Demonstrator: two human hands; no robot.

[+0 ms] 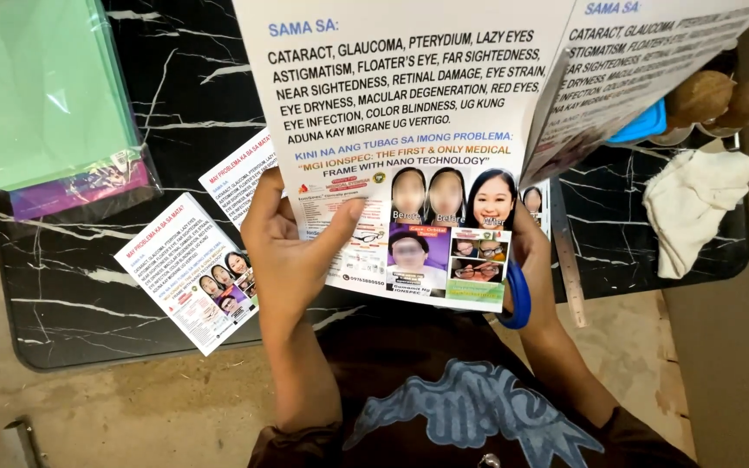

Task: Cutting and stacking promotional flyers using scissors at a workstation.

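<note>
Head view: my left hand (292, 251) pinches the printed flyer sheet (409, 130) held above the black marble desk (88, 286), thumb on top. My right hand (535, 264) grips blue-handled scissors (517, 299) behind it, blades hidden; a crooked cut looks likely.

Printed sheet blocks the middle; open table at lower left and right

The big printed sheet (409, 130), held up close, hides the middle of the black marble table (71, 295). Two small flyers (192, 269) lie just left of the left hand (292, 251), and green folders (41, 87) fill the far left corner. Bare table shows between them and along the front edge. At right, a metal ruler (568, 260), a white cloth (695, 208) and brown coconuts (726, 95) crowd the edge, with bare table between ruler and cloth.
</note>
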